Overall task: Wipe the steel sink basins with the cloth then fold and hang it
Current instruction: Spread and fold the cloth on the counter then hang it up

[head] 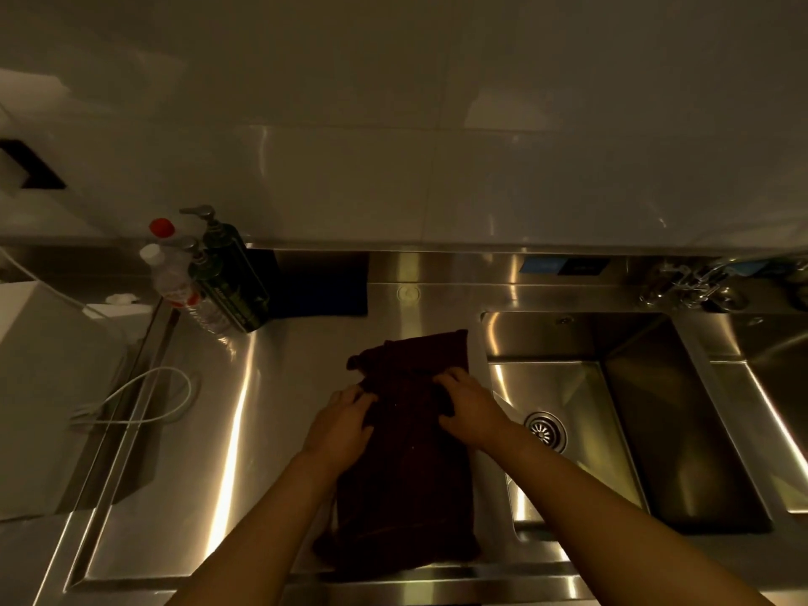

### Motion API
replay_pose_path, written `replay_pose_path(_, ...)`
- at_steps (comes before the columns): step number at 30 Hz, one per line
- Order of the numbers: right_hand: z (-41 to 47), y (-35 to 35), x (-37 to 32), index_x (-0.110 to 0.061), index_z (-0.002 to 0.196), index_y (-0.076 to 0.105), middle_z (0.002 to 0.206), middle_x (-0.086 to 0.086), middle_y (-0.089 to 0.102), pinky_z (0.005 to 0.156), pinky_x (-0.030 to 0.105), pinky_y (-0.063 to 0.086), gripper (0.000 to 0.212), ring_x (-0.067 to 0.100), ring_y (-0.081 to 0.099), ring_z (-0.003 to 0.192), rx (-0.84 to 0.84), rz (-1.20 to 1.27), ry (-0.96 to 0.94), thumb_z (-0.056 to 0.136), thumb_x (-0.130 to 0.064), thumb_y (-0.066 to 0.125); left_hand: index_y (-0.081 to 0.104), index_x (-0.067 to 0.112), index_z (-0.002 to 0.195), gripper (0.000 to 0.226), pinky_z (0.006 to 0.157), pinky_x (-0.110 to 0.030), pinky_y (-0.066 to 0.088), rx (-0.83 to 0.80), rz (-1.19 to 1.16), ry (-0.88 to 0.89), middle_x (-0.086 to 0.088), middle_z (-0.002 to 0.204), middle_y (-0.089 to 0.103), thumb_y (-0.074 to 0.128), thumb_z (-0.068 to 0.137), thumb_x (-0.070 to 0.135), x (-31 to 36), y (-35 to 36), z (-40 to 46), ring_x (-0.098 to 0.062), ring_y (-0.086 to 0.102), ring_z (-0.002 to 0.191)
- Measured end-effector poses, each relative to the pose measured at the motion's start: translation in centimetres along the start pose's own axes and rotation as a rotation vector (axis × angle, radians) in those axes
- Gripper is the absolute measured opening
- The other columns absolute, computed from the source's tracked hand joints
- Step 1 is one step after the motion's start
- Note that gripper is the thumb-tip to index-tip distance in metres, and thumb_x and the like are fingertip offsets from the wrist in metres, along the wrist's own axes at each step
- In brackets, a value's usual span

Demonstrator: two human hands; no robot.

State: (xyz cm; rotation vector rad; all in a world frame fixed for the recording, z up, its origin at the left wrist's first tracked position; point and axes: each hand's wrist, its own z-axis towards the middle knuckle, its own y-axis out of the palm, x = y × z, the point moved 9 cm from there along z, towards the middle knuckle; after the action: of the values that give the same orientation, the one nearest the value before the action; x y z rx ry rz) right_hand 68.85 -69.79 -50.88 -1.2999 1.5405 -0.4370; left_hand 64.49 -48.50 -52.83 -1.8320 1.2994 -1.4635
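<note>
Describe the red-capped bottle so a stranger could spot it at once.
Start at the steel counter left of the sink basin, then go to its back left corner, where a cluster of bottles stands. The clear plastic bottle with the red cap is the rearmost. Its neighbours are two dark green pump bottles and a clear bottle with a white cap.
</note>
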Motion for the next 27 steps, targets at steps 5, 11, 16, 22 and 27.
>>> replay_pose_path(5, 1.2, 3.9, -0.1, -0.024, 0.162, 0.021, 0.17, 0.003, 0.007, 0.122, 0.055, 0.025, 0.084, 0.031, 0.014, 0.154, -0.196, -0.257, -0.028, 0.092, -0.035, 0.067, 0.025, 0.025, 0.165, 0.07, 0.122, -0.045, 0.033, -0.129, 0.112, 0.01, -0.004, 0.173, 0.013, 0.058, 0.103, 0.024, 0.4, 2.3, 2.0, -0.029, 0.021, 0.154)
replay_pose_path(11, -3.2, 5.8, 0.1, -0.021, 0.147, 0.047, 0.162, 0.002, 0.026, 0.111, 0.046, 0.036, 0.059, 0.029, 0.032, 0.144, -0.041, -0.305, -0.106, 0.089, -0.026, 0.057, 0.032, 0.029, 0.162, 0.07, 0.115, -0.041, 0.041, -0.099, 0.181, -0.007, -0.002, 0.172, 0.014, 0.062, 0.099, 0.029, -0.8, 4.2, -2.1, -0.027, 0.021, 0.154)
replay_pose_path(16, -7.5, 8.9, 1.5, -0.021, 0.13, 0.059, 0.156, -0.004, 0.032, 0.105, 0.038, 0.043, 0.041, 0.022, 0.046, 0.129, -0.044, -0.193, -0.11, 0.089, -0.022, 0.055, 0.044, 0.032, 0.155, 0.06, 0.106, -0.033, 0.046, -0.053, 0.114, -0.01, 0.003, 0.162, 0.033, 0.062, 0.098, 0.029, -0.8, 5.3, -6.6, -0.022, 0.036, 0.141)
replay_pose_path(22, -8.7, 9.5, 0.1, -0.021, 0.12, 0.058, 0.121, -0.003, 0.052, 0.075, 0.026, 0.042, 0.035, 0.023, 0.062, 0.098, -0.05, -0.121, -0.083, 0.086, -0.014, 0.054, 0.054, 0.031, 0.144, 0.042, 0.094, -0.028, 0.049, -0.037, 0.072, -0.04, 0.006, 0.145, 0.048, 0.057, 0.102, 0.031, 0.1, 6.1, -9.2, -0.015, 0.046, 0.125)
replay_pose_path(27, -9.8, 10.1, 0.0, -0.026, 0.153, 0.037, 0.137, -0.002, 0.052, 0.089, 0.029, 0.052, 0.067, 0.019, 0.063, 0.106, -0.088, -0.074, -0.07, 0.09, -0.015, 0.056, 0.055, 0.033, 0.141, 0.04, 0.095, -0.029, 0.047, -0.078, 0.143, -0.029, 0.008, 0.141, 0.053, 0.052, 0.103, 0.044, 0.5, 7.0, -11.0, -0.014, 0.054, 0.12)
